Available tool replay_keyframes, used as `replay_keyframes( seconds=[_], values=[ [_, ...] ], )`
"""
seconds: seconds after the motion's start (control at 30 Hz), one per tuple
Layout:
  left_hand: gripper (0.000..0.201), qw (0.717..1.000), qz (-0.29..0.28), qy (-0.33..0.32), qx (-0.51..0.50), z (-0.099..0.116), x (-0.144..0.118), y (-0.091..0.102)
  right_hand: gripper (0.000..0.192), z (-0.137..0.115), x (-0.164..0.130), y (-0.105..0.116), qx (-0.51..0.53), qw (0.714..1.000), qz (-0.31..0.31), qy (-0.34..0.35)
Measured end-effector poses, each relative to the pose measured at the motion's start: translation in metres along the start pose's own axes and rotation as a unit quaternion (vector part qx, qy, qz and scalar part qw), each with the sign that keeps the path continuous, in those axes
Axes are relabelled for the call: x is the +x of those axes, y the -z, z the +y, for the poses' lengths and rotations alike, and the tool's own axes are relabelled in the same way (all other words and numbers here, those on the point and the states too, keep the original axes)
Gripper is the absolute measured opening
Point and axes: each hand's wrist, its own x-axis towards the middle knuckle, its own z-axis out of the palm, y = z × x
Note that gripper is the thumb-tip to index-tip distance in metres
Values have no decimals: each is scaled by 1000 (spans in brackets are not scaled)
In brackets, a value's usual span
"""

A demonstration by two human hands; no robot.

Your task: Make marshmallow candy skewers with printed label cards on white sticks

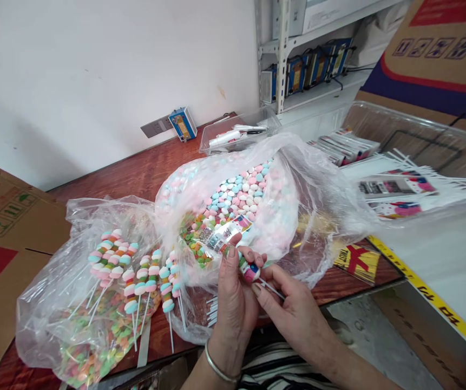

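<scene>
My left hand [235, 298], with a metal bangle on the wrist, grips a candy skewer [249, 269] wrapped in a printed sleeve [222, 235]. My right hand [293, 309] pinches the white stick [271, 288] at the skewer's lower end. Both hands are in front of a large clear plastic bag [297, 200] full of loose pink, blue and white candies [236, 192]. To the left, several finished skewers of stacked pastel candies [135, 271] lie on another clear bag [54, 303] that holds small coloured ring candies.
A red-brown wooden table [135, 173] carries everything. Cardboard boxes stand at the left [1, 238] and upper right [439, 54]. A clear bin [427, 135] at the right holds wrapped skewers and white sticks. A smaller clear tray [236, 132] sits behind, and metal shelving [285, 49] beyond.
</scene>
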Motion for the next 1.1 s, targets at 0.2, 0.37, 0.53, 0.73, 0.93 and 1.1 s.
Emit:
replay_keyframes(
  seconds=[0.2, 0.37, 0.53, 0.73, 0.93, 1.1],
  values=[
    [22, 1000, -12, 6, 10, 4, 0, 1, 36, 1, -2, -3, 203, 966, -88, -135],
    [21, 999, -22, 3, 26, 0, -4, 0, 40, 7, 1, -7, 249, 949, -76, -179],
    [21, 997, -41, -5, 60, -7, -7, 1, 41, 13, 6, -7, 186, 970, -55, -150],
    [25, 1000, 14, 0, -5, 11, 7, 3, 34, 10, 0, 1, 100, 983, -109, -109],
    [24, 999, 34, -16, 24, 1, 6, 5, 32, 20, -7, -3, -73, 996, -40, 38],
    [26, 999, 22, 11, 21, -15, -2, 4, 24, 31, 5, -2, -116, 988, 7, 102]
  ],
)
